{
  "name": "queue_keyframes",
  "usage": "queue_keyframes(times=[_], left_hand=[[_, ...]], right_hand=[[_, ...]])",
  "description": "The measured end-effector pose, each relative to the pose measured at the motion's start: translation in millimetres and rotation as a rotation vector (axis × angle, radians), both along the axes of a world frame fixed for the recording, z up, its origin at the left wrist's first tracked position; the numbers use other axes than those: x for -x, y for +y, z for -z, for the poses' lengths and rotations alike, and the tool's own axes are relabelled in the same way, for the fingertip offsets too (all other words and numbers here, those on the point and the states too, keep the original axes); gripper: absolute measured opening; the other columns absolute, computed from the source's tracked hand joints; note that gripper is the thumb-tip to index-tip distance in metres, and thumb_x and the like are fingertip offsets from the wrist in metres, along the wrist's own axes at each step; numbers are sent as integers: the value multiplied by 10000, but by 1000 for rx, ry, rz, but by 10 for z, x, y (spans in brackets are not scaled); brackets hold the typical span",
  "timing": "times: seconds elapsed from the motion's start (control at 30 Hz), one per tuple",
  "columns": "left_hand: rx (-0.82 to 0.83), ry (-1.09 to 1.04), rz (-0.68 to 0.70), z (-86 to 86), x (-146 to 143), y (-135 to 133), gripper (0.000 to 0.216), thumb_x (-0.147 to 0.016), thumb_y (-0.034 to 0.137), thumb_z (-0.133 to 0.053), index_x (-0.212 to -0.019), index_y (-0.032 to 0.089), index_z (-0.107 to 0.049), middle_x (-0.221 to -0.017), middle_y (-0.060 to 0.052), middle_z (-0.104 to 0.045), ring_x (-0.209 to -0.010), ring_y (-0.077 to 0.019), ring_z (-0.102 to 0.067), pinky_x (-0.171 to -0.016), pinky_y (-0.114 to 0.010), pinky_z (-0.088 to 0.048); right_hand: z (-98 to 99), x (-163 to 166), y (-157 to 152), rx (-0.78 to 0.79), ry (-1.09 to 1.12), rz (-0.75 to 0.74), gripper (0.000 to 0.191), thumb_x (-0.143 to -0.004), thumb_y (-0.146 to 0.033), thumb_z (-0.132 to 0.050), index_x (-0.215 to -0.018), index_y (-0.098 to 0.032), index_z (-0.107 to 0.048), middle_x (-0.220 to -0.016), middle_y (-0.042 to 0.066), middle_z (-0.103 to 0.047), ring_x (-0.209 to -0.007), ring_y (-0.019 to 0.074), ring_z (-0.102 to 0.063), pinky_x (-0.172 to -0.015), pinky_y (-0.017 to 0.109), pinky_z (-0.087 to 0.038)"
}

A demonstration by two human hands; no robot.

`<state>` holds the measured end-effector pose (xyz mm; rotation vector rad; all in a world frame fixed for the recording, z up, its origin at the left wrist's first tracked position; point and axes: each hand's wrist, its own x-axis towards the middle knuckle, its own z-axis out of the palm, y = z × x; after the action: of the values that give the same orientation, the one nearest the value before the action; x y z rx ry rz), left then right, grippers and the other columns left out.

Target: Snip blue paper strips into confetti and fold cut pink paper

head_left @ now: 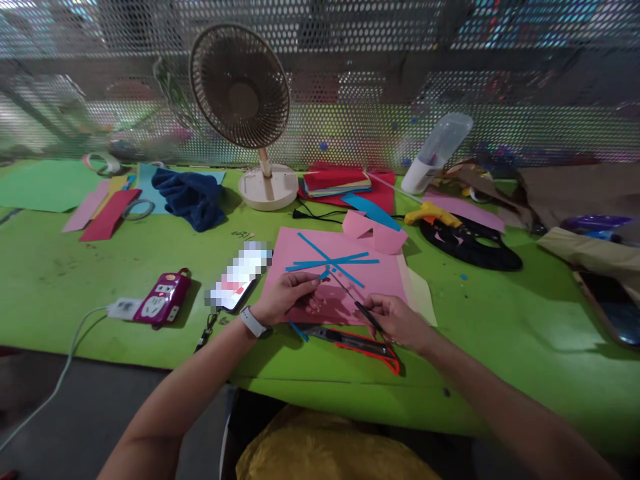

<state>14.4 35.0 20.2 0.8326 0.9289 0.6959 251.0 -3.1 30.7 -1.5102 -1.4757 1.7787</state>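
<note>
My left hand point(295, 293) pinches the end of a short blue paper strip point(325, 274) above a pink paper sheet point(345, 303). My right hand point(393, 320) is closed around dark-handled scissors point(369, 315), whose thin blades point up and left to the strip's tip. Several long blue strips point(350, 261) lie crossed on the pink sheet, with tiny blue bits point(334, 270) beside them. Below my hands lies an orange-and-black utility knife point(367, 345), with another blue strip point(299, 331) near its tip.
Left of the sheet are a phone point(243, 275) and a purple power socket point(164, 299) with a cable. A fan point(267, 187) stands behind, near stacked coloured papers point(336, 183). To the right lie a yellow glue gun point(433, 215), a black curved piece point(470, 250) and another phone point(610, 307).
</note>
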Motion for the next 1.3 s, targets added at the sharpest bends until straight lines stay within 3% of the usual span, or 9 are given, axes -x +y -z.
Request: queue_keyframes(times=[0.3, 0.73, 0.93, 1.3], left_hand=[[-48, -66, -107, -51, 1, -15, 378, -688, 377, -779, -923, 107, -655, -675, -26, -684, -511, -84, -612, -504, -176, -493], [-25, -69, -20, -41, -24, -37, 428, -689, 388, -777, -985, 108, -646, -631, -29, -692, -478, -91, -621, -477, -169, -491], [-45, -57, -20, -42, -25, -37, 443, -694, 389, -773, -998, 95, -641, -643, -32, -693, -489, -95, -625, -486, -178, -496], [-57, -52, -21, -49, -18, -34, 435, -698, 390, -767, -994, 94, -649, -652, -26, -692, -501, -94, -624, -483, -178, -487]], right_hand=[[25, 2, -17, 62, 81, 12, 511, -640, -638, -681, -798, -170, -548, -526, -32, -589, -332, 42, -352, -349, 200, -219], [-35, 53, -33, 87, 119, -3, 496, -615, -607, -724, -755, -169, -538, -523, -51, -546, -431, 61, -471, -384, 184, -268], [-73, 88, -35, 99, 111, 2, 515, -563, -613, -747, -718, -176, -524, -511, -61, -535, -429, 60, -465, -381, 186, -261], [1, 61, -38, 74, 119, 13, 508, -587, -627, -723, -718, -178, -525, -506, -59, -534, -399, 53, -440, -372, 191, -265]])
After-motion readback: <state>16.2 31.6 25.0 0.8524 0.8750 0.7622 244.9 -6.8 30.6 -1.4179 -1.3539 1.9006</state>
